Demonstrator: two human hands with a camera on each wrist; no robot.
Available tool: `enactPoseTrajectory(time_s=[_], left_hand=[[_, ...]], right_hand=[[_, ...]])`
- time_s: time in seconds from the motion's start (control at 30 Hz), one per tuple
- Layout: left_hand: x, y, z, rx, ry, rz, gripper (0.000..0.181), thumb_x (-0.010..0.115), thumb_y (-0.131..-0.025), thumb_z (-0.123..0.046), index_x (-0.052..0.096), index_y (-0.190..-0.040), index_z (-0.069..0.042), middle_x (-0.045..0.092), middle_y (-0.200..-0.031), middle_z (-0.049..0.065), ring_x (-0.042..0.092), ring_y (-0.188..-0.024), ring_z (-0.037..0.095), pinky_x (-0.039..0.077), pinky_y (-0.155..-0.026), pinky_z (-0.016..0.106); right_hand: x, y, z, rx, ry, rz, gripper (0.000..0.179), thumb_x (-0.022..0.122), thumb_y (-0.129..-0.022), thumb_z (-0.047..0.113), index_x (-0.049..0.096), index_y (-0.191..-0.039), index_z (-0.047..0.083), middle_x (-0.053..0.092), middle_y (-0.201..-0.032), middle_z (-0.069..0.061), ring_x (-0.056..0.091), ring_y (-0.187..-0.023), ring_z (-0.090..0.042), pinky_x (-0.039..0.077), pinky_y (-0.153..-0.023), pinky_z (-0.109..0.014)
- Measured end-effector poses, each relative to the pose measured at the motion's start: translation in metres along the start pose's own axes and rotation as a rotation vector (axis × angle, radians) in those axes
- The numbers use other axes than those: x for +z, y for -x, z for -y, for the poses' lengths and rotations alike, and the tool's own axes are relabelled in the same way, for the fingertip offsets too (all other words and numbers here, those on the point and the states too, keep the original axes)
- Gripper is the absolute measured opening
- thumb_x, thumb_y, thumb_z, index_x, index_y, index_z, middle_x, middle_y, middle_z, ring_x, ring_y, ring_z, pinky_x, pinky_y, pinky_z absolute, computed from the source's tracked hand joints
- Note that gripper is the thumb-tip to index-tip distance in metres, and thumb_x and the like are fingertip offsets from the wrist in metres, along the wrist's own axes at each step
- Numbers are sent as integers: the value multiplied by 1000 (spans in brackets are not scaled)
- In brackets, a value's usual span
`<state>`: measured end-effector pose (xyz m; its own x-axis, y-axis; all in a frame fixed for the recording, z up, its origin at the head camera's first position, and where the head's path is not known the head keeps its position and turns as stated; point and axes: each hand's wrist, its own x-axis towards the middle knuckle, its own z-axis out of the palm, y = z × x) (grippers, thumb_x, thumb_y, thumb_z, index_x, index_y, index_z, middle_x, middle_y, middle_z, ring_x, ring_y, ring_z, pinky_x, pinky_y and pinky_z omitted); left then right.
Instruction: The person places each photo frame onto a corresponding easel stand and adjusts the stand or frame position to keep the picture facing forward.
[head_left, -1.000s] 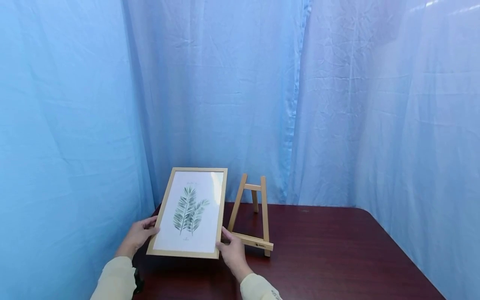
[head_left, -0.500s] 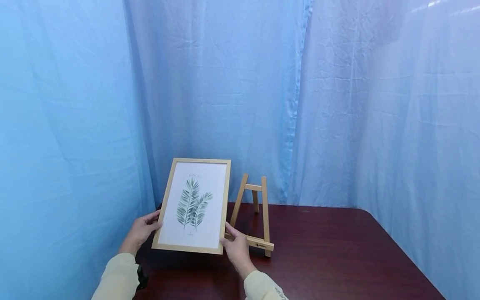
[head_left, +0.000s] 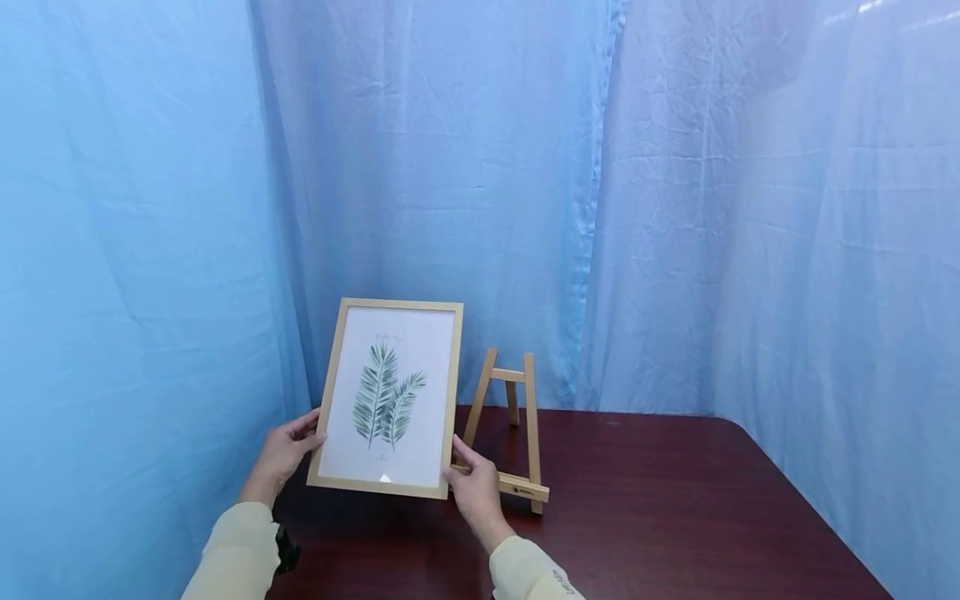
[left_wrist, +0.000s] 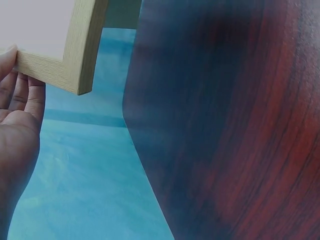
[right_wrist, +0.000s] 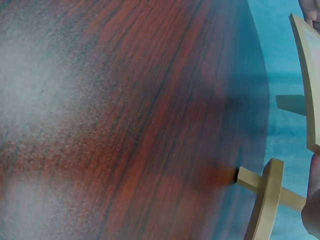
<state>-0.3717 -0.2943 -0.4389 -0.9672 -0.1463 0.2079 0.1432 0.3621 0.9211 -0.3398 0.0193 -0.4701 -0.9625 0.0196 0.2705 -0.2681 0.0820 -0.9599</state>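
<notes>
A light wood picture frame [head_left: 386, 398] with a print of two green leaf fronds is held up over the left part of the table, tilted back. My left hand [head_left: 282, 454] grips its left edge near the lower corner, thumb on the front and fingers behind. On the opposite edge, also low down, my right hand [head_left: 476, 490] pinches the frame. The left wrist view shows the lower corner of the frame [left_wrist: 75, 60] hanging past the fingers of the left hand [left_wrist: 20, 120]. Just right of the frame stands a small wooden easel [head_left: 532, 425], its left leg and ledge partly hidden.
The dark red wooden table [head_left: 660, 500] extends to the right, with a rounded far corner. Blue curtains [head_left: 465, 183] enclose it at the back and both sides. A black band [head_left: 287, 550] shows at the left wrist.
Both hands have raised the picture frame, moving it slightly to the right and tipping it more upright. The easel stands where it was.
</notes>
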Motion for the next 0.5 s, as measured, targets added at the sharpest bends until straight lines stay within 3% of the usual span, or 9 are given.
enactPoseTrajectory(time_s=[0.2,0.5], left_hand=[[2,0,-8,15,17,-17,54,64,-97,-6,44,-146,2,51,-140,28,52,-119,28,45,-81,12],[9,-2,-17,39,77,-42,54,66,-95,-6,46,-145,2,53,-137,28,56,-103,9,47,-79,11]], right_hand=[[-3,-3,3,-15,15,-30,56,67,-86,-7,59,-139,11,60,-134,-18,66,-93,-18,55,-73,-25],[-12,-8,7,-53,41,-74,55,68,-85,-9,61,-137,9,64,-128,-19,67,-93,-23,56,-72,-27]])
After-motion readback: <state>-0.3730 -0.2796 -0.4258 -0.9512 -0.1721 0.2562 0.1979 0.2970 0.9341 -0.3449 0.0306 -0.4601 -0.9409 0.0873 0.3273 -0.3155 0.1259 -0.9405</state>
